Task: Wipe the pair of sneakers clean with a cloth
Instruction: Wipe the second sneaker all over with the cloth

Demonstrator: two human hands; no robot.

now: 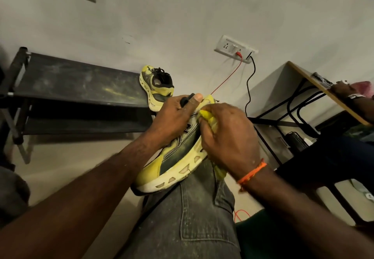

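Note:
A yellow and dark grey sneaker lies on its side across my knee, its white sole toward me. My left hand grips its upper near the collar, thumb over the top. A bunched yellow cloth is held in my right hand, which presses it against the side of the sneaker near the heel. A tail of the cloth hangs below that hand. The second sneaker stands tilted on the end of the black shoe rack against the wall.
My jeans-clad leg carries the sneaker. A wall socket has a red wire and a black cable plugged in. At the right stands a wooden desk on black metal legs, with another person's hand on it.

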